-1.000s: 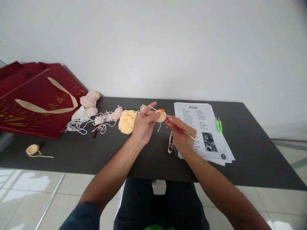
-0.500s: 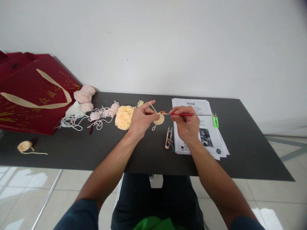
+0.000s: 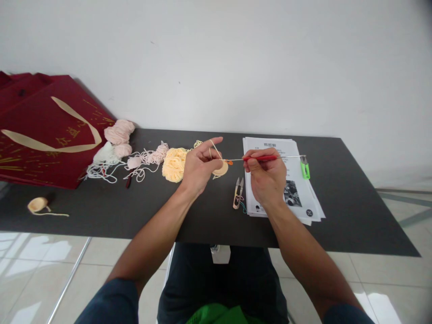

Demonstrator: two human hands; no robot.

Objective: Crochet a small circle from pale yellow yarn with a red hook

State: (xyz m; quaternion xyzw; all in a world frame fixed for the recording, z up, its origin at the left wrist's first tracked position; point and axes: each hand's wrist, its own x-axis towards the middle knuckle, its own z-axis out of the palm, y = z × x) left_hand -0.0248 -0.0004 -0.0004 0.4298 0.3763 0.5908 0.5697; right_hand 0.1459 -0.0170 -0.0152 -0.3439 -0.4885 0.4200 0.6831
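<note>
My left hand (image 3: 201,166) pinches a small round piece of pale yellow crochet (image 3: 220,170) between thumb and fingers, its index finger stretched out. Yellow yarn (image 3: 216,149) runs from that raised finger down to the work. An orange stitch marker (image 3: 230,162) sits at the edge of the piece. In my right hand (image 3: 267,173) is a crochet hook (image 3: 263,158) with a red grip and metal shaft, held level like a pencil. The hook's tip reaches to the crochet at my left fingertips. Beside my left wrist lies a ball of yellow yarn (image 3: 174,165).
Thread snips (image 3: 238,193) lie left of printed sheets (image 3: 270,209); green-handled snips (image 3: 305,168) lie at their right. Pink yarn (image 3: 119,132) and white yarn (image 3: 104,155) sit by a dark red bag (image 3: 37,135). A small crocheted cup (image 3: 38,205) is at the table's (image 3: 111,216) left.
My right hand has moved slightly right and up with the hook, so more shaft shows between the hands. The crochet piece is tucked a little closer to my left fingers.
</note>
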